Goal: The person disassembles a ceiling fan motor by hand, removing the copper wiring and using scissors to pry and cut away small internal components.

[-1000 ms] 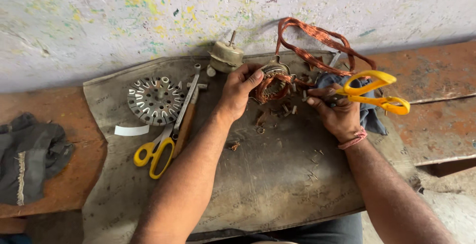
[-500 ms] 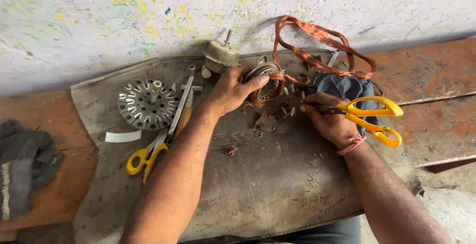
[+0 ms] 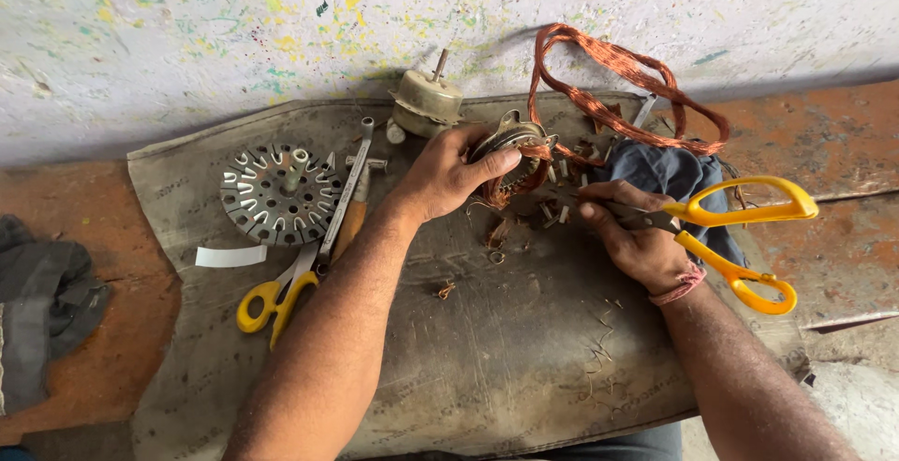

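Lying idle at far left: slotted rotor disc (image 3: 279,193) and spare scissors (image 3: 272,297). Left hand (image 3: 448,175) clamps the motor stator (image 3: 513,154) mid-surface; right hand (image 3: 635,236) grips yellow-handled scissors (image 3: 740,236), blades near its copper winding. Judgement: steady the stator, cut strands cleanly.

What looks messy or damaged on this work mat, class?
Cut copper scraps lie scattered on the mat below the motor coil held by the left hand. A pulled-out copper wire loop sprawls behind.
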